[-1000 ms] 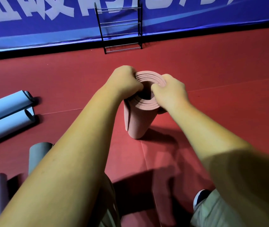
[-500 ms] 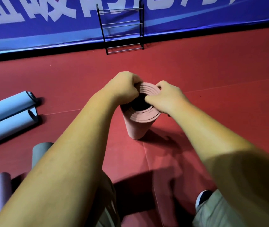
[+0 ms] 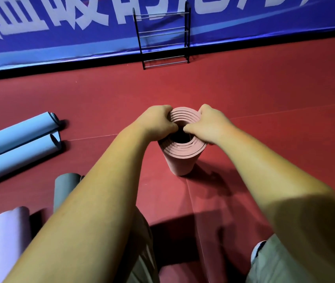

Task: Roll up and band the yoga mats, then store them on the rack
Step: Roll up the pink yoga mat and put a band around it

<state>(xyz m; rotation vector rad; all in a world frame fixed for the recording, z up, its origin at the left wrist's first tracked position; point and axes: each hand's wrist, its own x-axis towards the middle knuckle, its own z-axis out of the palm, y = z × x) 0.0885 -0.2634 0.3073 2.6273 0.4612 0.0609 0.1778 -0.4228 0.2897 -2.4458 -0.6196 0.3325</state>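
A pink rolled foam yoga mat stands on end on the red sports floor in the middle of the view. Its spiral of layers and dark hollow core face up. Both hands are on its top end. The left hand sits at the 9 o'clock side of the roll, knuckles up, with its digits curled over the rim and in toward the core, gripping the coiled layers. The right hand mirrors it at the 3 o'clock side, bent over the rim and reaching the edge of the core, and it too is clamped on the layers. The two hands nearly meet over the hole, with a small gap between them. Below the hands the roll's wall is bare down to the floor, and its shadow falls toward 4 o'clock.

At 12 o'clock from the roll, well apart, a black metal rack with silver rungs stands against a blue banner with white lettering. Toward 9 o'clock two light blue rolled mats lie side by side on the floor, touching, with their open ends toward the roll. At 7 o'clock a grey rolled mat shows beside the left forearm. Past it, at the bottom-left edge, is a lilac rolled mat. Khaki trouser legs and the toe of a shoe show at 5 o'clock
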